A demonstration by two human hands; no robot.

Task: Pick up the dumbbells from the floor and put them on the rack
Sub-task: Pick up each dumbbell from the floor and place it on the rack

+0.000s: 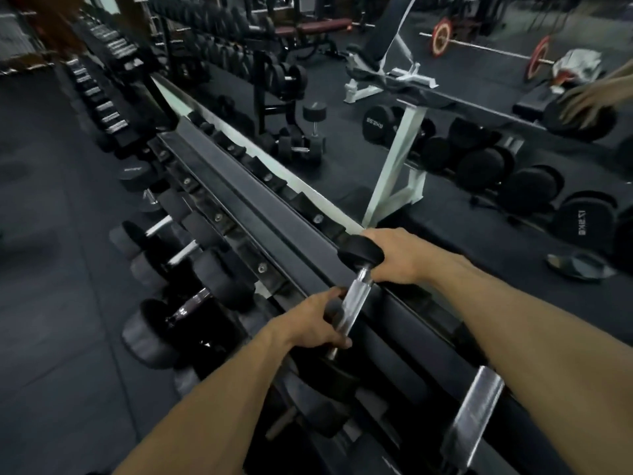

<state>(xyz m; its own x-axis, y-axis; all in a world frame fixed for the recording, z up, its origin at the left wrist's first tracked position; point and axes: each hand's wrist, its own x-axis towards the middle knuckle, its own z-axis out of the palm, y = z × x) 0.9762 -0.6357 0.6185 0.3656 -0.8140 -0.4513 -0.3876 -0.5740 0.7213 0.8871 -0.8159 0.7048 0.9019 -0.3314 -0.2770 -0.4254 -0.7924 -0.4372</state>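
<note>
A small dumbbell (356, 296) with black round heads and a chrome handle lies across the top shelf of the long dark rack (239, 186). My left hand (308, 323) grips the lower part of its handle. My right hand (394, 255) is wrapped around the upper black head, which rests against the rack's back edge. The dumbbell's lower head is partly hidden under my left hand.
Several dumbbells (191, 296) fill the lower tier on the left. Another chrome handle (472, 416) lies on the rack at bottom right. A mirror behind the rack reflects a white bench (387, 80), a loaded barbell (486, 49) and loose dumbbells (301, 145). Dark floor lies left.
</note>
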